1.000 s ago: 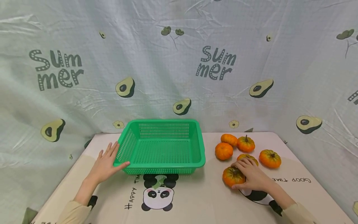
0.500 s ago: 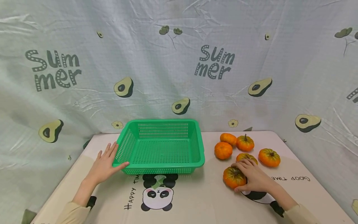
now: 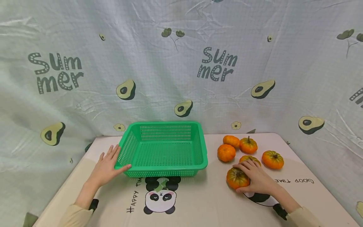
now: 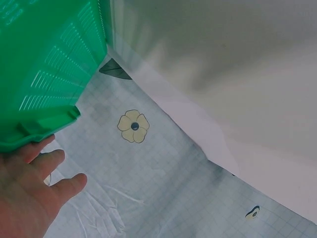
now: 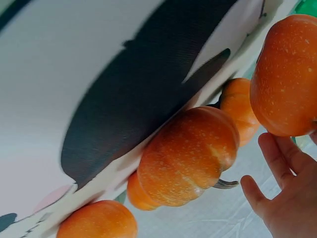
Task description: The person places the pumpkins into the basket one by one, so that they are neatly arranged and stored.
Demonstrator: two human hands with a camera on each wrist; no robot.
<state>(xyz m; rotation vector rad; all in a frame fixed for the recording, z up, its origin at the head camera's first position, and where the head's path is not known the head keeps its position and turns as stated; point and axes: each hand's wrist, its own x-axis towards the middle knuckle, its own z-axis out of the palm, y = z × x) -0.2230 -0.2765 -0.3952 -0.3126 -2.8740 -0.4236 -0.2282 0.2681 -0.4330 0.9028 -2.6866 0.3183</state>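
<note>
My left hand (image 3: 106,168) rests with its fingers spread on the left rim of an oblong green plastic basket (image 3: 165,172); the thumb lies over the front left corner. In the left wrist view, the fingertips (image 4: 75,182) show beside the basket wall (image 4: 54,64). My right hand (image 3: 256,178) grips a small orange pumpkin (image 3: 236,180) with greenish ribs, fingers over its top and thumb low at its near side. In the right wrist view, this pumpkin (image 5: 287,74) is at the upper right, against the fingers. Another pumpkin (image 3: 249,159) sits just behind, partly hidden by the hand.
More small pumpkins are at the back right: two plain orange ones (image 3: 226,153), one with a tall stem (image 3: 248,145), and one (image 3: 273,160) farther right. The table cover (image 3: 198,201) has a printed panda. A pale printed curtain (image 3: 158,78) hangs behind.
</note>
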